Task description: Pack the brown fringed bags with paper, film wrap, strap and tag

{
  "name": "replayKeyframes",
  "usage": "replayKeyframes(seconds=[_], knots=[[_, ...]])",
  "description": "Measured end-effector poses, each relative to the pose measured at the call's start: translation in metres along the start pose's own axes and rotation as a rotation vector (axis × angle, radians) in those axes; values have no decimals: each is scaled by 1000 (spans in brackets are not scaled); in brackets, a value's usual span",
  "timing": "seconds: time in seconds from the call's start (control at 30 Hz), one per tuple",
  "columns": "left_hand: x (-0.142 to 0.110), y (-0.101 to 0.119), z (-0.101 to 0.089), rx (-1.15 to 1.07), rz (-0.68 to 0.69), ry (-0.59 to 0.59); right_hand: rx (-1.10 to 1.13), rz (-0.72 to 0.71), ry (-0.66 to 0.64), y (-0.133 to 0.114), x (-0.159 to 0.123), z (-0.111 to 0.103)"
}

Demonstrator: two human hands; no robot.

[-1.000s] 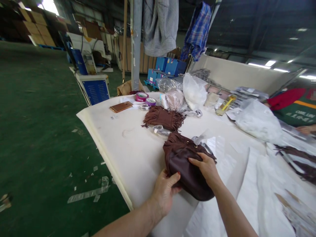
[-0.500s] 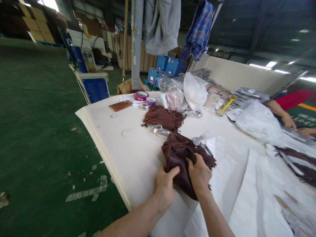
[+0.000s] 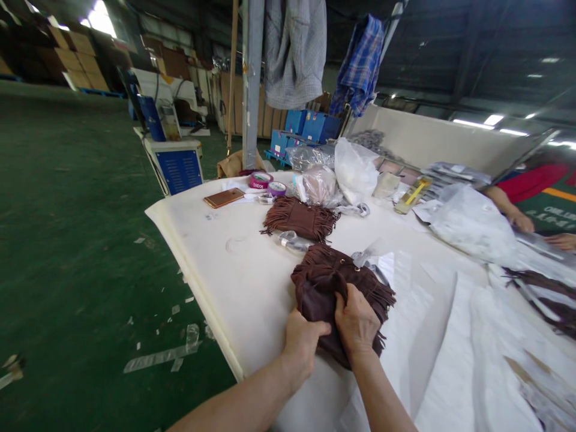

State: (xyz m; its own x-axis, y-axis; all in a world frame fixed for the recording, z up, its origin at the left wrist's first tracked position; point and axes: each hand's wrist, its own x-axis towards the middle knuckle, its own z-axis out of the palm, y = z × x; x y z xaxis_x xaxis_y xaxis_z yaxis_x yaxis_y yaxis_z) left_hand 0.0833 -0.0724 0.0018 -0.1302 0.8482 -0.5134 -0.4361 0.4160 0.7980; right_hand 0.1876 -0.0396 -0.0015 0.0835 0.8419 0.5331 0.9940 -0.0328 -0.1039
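Observation:
A dark brown fringed bag (image 3: 321,294) lies on the white table, its body bunched up between my hands. My left hand (image 3: 302,339) grips its left lower side, thumb on top and the other fingers hidden beneath. My right hand (image 3: 357,318) is closed on the folded middle of the same bag, its fingertips partly out of sight in the material. Small metal eyelets and fringe show on the far part. Just beyond it lies a second brown fringed bag (image 3: 300,217), with a clear plastic packet (image 3: 292,241) between the two.
Tape rolls (image 3: 261,179) and a brown phone-like case (image 3: 224,197) lie at the far left of the table (image 3: 202,258). Plastic bags (image 3: 472,222) and white sheets (image 3: 450,348) spread to the right. A co-worker's arm in a red sleeve (image 3: 533,183) reaches in there.
Both hands keep hold of the bag. My right hand has shifted slightly left and down, and the bag's bunched front has changed shape. The view has tilted slightly.

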Motion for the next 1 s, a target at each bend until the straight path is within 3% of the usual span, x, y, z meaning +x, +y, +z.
replayKeyframes(seconds=[0.27, 0.37, 0.5, 0.73, 0.9, 1.0], knots=[[-8, 5, -12, 10, -57, -68, 12, -4, 37, 0, -3, 1], [-13, 9, -16, 71, -121, -119, 25, -10, 51, 1, -5, 2], [-6, 15, -22, 179, -133, -102, 46, -31, 65, 3, -7, 1], [13, 30, -36, 458, 25, -28, 63, -45, 99, -1, -10, 0], [14, 39, -42, 666, 10, -112, 93, -73, 125, 2, -13, -1], [18, 49, -47, 803, 125, -89, 122, -95, 151, 4, -15, -2]])
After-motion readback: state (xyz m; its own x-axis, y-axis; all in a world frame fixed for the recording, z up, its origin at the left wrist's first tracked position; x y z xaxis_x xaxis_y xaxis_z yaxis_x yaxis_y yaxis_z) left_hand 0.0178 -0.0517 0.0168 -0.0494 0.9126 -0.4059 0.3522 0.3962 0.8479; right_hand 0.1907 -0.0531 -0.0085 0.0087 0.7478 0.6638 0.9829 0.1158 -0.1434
